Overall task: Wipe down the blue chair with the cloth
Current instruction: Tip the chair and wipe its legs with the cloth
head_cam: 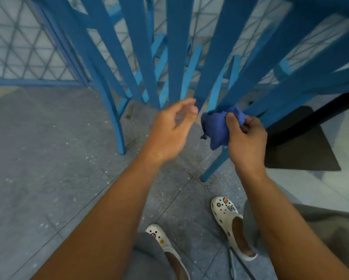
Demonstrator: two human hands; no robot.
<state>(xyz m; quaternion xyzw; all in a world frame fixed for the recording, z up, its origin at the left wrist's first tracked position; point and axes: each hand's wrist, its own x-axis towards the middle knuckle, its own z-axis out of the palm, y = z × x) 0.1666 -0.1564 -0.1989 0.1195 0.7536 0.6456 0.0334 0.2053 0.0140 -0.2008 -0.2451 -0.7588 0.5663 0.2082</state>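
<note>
A: Right hand (247,138) pinches the bunched cloth (219,126), thumb on top, fingers curled under. The cloth is touching the lower end of a chair (175,47) slat.

B: Left hand (169,128)?

A: Loosely cupped, holding nothing, just beside the cloth and near the slats.

B: Then I'd steady the frame with the left and wrap the cloth round one slat, pulling along its length rather than dabbing.

A: Agreed. Do the slat edges too, then the leg (214,168) below, down to the floor (58,158).

B: Risks?

A: A balled cloth likely skips the faces. I'd flatten it first. Feet in white clogs (229,225) are close to the leg, so watch your footing.
</note>
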